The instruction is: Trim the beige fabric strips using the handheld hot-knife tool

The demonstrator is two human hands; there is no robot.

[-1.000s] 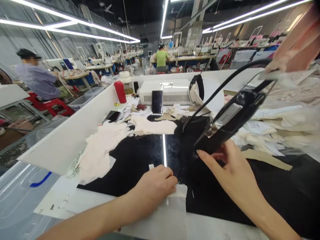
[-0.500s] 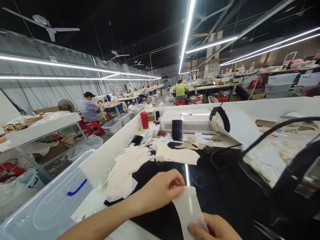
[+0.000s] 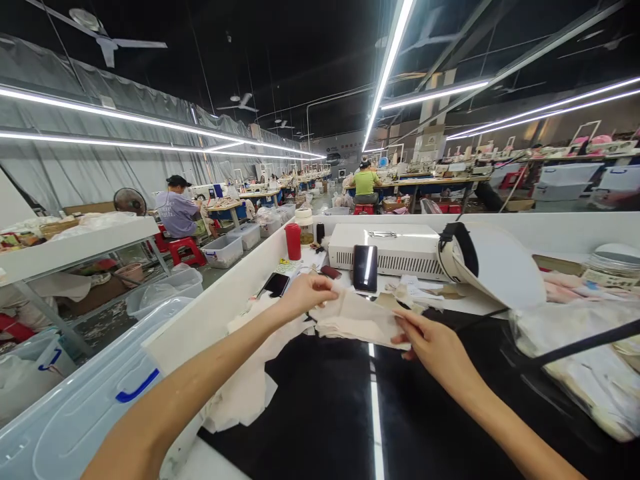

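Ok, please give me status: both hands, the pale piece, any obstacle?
Left hand pinching one end of the pale piece, right hand holding the other. Piece above pale stack, contact unclear. Phone leaning just behind, not blocking hands.

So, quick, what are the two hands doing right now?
Left hand: closed, pinching one end of a pale piece.
Right hand: closed, holding the other end of it.

The held pale sheet (image 3: 369,315) looks smooth, the black tabletop (image 3: 320,400) glossy.
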